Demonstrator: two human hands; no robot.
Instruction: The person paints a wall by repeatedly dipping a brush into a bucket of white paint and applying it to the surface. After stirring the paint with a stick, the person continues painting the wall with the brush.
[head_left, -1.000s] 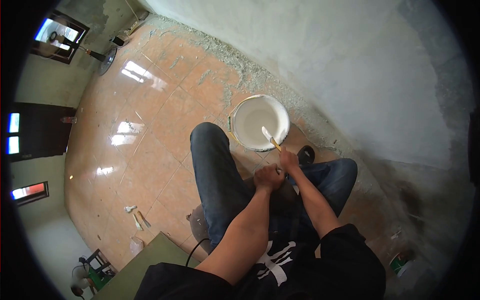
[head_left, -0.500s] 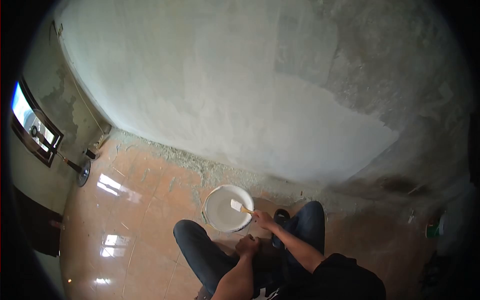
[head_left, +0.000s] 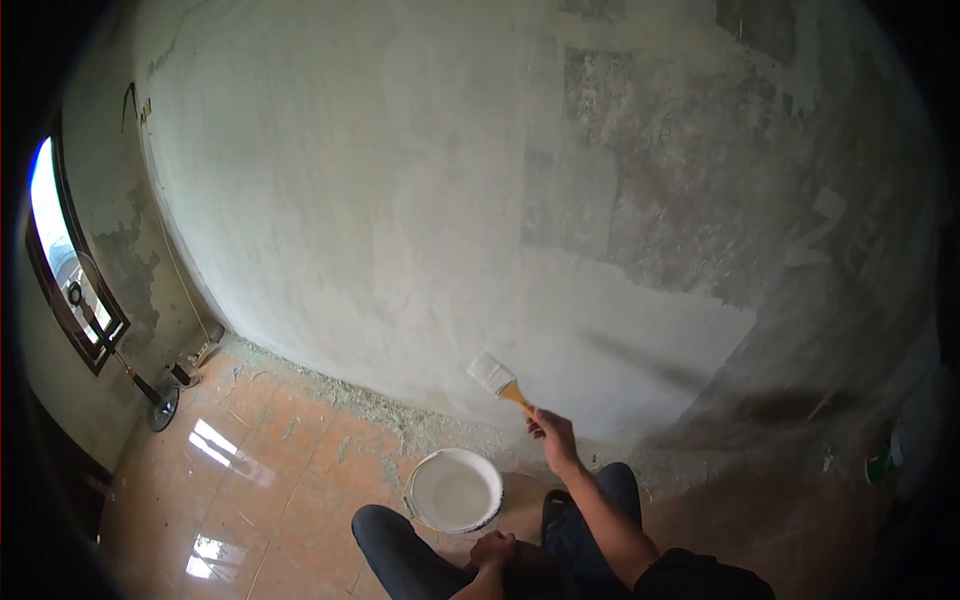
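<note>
My right hand (head_left: pixel 550 432) is closed round the yellow handle of a wide paintbrush (head_left: pixel 492 374). White paint coats the bristles, which point up and left in front of the wall (head_left: pixel 450 250); whether they touch it I cannot tell. Below and left of the brush, a white bucket (head_left: pixel 414 505) with white paint inside stands on the floor. My left hand (head_left: pixel 493 548) rests by my lap just below the bucket, its fingers curled; what it holds, if anything, is hidden.
Scraped debris (head_left: pixel 370 400) lies along the wall's foot on orange tiles (head_left: pixel 290 480). A standing fan (head_left: pixel 162 408) is at the left by a window (head_left: pixel 75 250). A green container (head_left: pixel 879 466) stands far right. My knees flank the bucket's near side.
My right hand has raised the brush from over the bucket to in front of the wall. The view has tilted up, so the bucket appears lower.
</note>
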